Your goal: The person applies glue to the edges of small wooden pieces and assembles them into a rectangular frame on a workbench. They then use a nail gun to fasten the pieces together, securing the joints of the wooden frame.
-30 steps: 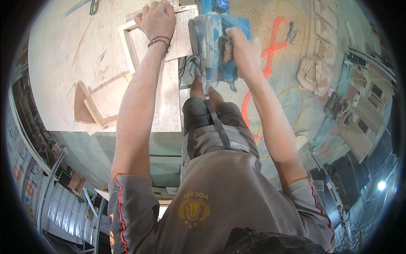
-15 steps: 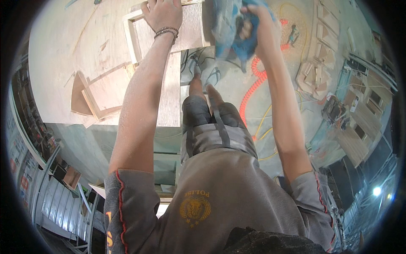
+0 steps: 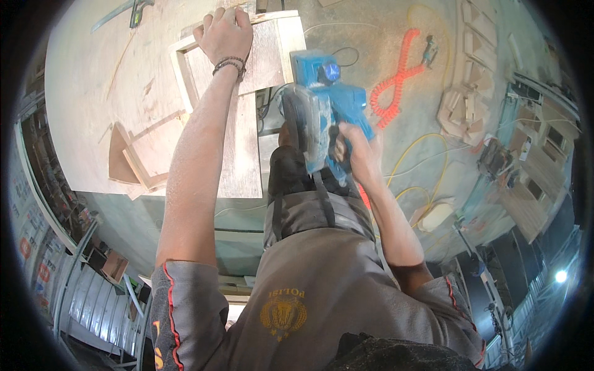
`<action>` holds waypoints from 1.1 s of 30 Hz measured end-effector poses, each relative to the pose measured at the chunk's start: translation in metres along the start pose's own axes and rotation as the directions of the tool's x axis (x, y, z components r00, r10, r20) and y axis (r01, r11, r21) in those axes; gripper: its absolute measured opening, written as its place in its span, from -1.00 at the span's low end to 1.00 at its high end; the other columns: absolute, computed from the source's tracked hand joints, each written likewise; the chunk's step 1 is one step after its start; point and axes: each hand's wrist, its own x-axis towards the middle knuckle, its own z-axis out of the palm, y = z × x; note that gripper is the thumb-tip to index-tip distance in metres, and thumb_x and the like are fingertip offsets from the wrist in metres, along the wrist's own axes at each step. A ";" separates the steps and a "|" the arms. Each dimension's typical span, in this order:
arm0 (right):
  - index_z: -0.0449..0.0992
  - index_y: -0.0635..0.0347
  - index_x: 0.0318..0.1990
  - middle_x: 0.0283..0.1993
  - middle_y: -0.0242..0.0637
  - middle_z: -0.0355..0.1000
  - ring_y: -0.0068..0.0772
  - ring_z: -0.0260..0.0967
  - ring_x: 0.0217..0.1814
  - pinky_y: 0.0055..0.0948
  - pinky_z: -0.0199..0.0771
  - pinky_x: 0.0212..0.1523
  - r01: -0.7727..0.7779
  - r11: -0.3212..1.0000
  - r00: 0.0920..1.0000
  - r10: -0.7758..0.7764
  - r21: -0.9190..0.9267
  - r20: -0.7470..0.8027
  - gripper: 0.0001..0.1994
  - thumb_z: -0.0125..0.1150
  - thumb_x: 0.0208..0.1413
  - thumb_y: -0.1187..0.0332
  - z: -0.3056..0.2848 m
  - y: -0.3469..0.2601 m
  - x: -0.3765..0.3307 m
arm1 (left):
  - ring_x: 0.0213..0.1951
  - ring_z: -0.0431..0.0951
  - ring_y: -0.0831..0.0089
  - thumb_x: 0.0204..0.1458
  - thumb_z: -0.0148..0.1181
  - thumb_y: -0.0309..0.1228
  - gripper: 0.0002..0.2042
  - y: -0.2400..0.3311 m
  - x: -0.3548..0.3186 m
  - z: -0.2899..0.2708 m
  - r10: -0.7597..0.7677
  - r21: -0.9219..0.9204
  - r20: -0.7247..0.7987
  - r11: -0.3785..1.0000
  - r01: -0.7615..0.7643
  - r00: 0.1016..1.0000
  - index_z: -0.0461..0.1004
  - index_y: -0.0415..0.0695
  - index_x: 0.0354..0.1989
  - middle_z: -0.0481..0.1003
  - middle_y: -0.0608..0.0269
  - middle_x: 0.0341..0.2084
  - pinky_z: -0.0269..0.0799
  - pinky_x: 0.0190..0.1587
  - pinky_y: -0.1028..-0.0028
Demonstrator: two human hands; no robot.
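My left hand point(image 3: 226, 37) presses on the far side of a pale wooden frame point(image 3: 292, 38), its fingers bent over the far rail. The frame lies at the right edge of a large plywood sheet point(image 3: 86, 93). My right hand point(image 3: 365, 151) is wrapped round the handle of a blue, dusty belt sander point(image 3: 349, 102), which is turned on its side and slightly blurred. The sander's belt side faces left, close to the frame's right edge; whether they touch I cannot tell. A second, angled wooden frame point(image 3: 145, 173) lies on the plywood, nearer me.
An orange coiled air hose point(image 3: 388, 93) and a yellow hose point(image 3: 402, 167) lie on the floor to the right. Beyond them are stacked wooden pieces point(image 3: 464, 111). A clamp-like tool point(image 3: 137, 12) rests at the plywood's far left.
My right hand has drawn the belt sander back toward me along the frame's right side. My left hand stays on the frame; the whole view has shifted slightly.
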 end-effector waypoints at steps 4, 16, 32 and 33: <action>0.46 0.21 -0.46 -0.62 -0.43 0.34 -0.62 0.24 -0.66 -0.49 0.24 -0.61 0.025 0.998 1.000 -0.026 0.050 0.013 -0.75 0.21 0.17 0.25 0.011 -0.025 0.036 | -0.19 0.53 0.29 0.21 0.05 -0.20 -0.70 0.001 0.001 0.003 0.023 0.006 -0.033 1.000 -0.023 0.999 0.68 -0.03 -0.39 0.62 0.38 -0.34 0.22 0.03 0.19; 0.45 0.23 -0.34 -0.59 -0.41 0.26 -0.53 0.19 -0.62 -0.44 0.29 -0.52 0.127 0.990 0.992 -0.126 -0.060 0.023 -0.75 0.20 0.17 0.21 0.050 -0.096 0.118 | -0.20 0.52 0.27 0.21 0.03 -0.20 -0.69 0.003 0.001 -0.003 -0.005 -0.018 0.047 1.000 0.006 0.999 0.63 -0.04 -0.46 0.62 0.39 -0.35 0.22 0.01 0.14; 0.52 0.21 -0.29 -0.57 -0.44 0.33 -0.59 0.26 -0.60 -0.48 0.26 -0.54 0.072 0.983 0.997 -0.066 -0.171 0.042 -0.76 0.26 0.16 0.20 -0.009 -0.010 0.009 | -0.14 0.54 0.26 0.20 0.04 -0.21 -0.70 0.002 0.001 0.003 -0.004 0.036 -0.015 0.999 0.004 1.000 0.68 -0.06 -0.38 0.64 0.31 -0.31 0.25 0.04 0.13; 0.52 0.21 -0.35 -0.57 -0.47 0.34 -0.63 0.26 -0.59 -0.50 0.24 -0.55 0.100 0.976 0.995 -0.096 -0.194 0.027 -0.75 0.25 0.18 0.19 -0.009 -0.002 -0.006 | -0.14 0.54 0.25 0.20 0.04 -0.21 -0.70 0.003 0.001 0.002 -0.007 0.041 -0.007 0.999 0.008 1.000 0.68 -0.06 -0.38 0.65 0.31 -0.31 0.24 0.04 0.13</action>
